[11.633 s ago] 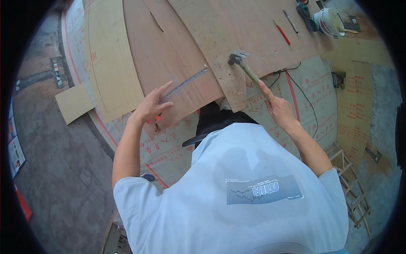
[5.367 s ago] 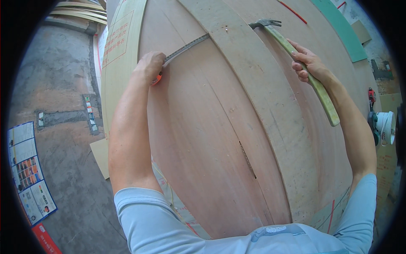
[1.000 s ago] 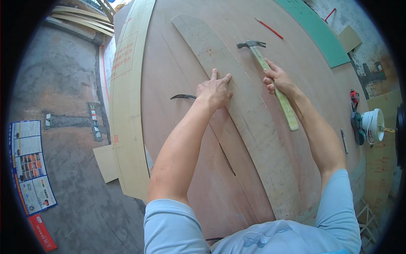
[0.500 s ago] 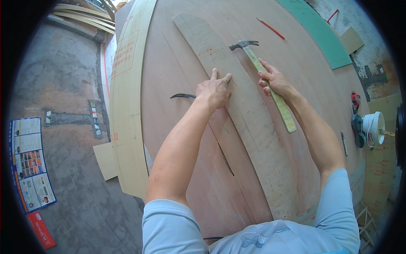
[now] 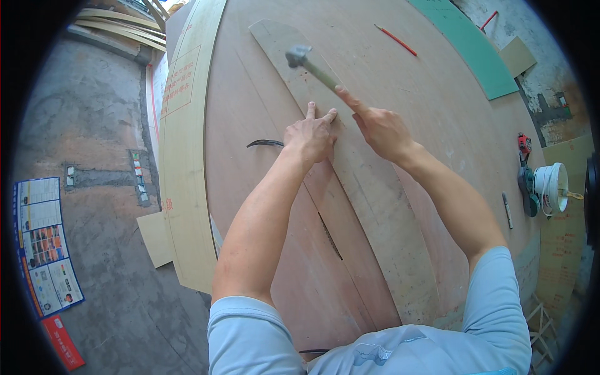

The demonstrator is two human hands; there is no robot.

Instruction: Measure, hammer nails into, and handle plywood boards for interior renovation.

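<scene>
My right hand (image 5: 384, 131) is closed round a claw hammer's handle, with the index finger stretched along it. The hammer head (image 5: 297, 56), a little blurred, hangs over the far part of a long pale wooden board (image 5: 387, 219). My left hand (image 5: 310, 136) lies with fingers apart on the board's left edge, pressing on it, thumb partly hidden. Beneath is a wide pinkish plywood sheet (image 5: 244, 187). Beside my left wrist a thin black curved thing (image 5: 265, 143) sticks out; its other end is hidden under the arm.
A red pencil (image 5: 395, 39) lies on the far right of the plywood. A green sheet (image 5: 469, 50) lies beyond it. At the right are a marker (image 5: 507, 210), a green and red tool (image 5: 526, 175) and a white bucket (image 5: 550, 189) with a brush. A yellowish panel (image 5: 187, 156) runs along the left.
My right hand has moved left with the hammer, bringing its head from the board's right edge to above the board. My left hand stays in place on the board.
</scene>
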